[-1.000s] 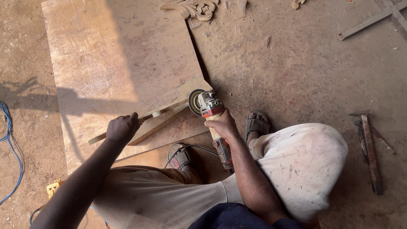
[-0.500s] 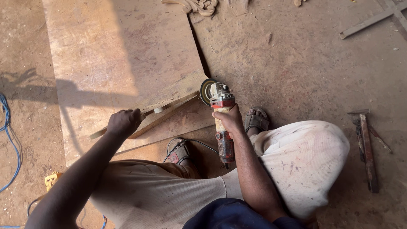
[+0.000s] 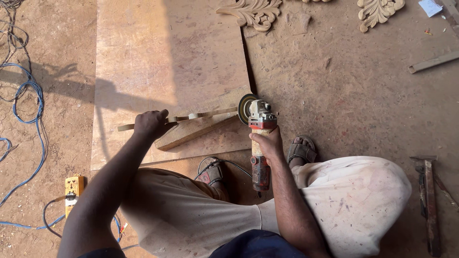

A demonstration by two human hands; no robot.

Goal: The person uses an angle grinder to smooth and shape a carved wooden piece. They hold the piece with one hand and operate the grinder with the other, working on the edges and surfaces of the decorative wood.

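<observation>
The left hand (image 3: pixel 150 125) is closed over a thin, curved wooden strip (image 3: pixel 205 114) and presses it on a thicker wooden block (image 3: pixel 201 129) in the middle of the frame. The right hand (image 3: pixel 267 143) grips the red, dusty body of an angle grinder (image 3: pixel 258 138); its round disc (image 3: pixel 246 109) meets the right end of the strip. Below lies a large, flat plywood board (image 3: pixel 167 57), pale and rough. Carved leaf-shaped wooden ornaments (image 3: pixel 251 12) lie on the dusty floor (image 3: pixel 344 86) at the upper edge.

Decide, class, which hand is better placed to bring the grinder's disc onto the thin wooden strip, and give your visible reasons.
The right hand. It already grips the angle grinder, whose disc sits at the near end of the thin wooden strip. The left hand is busy pressing the strip's far end down on the board.
</observation>
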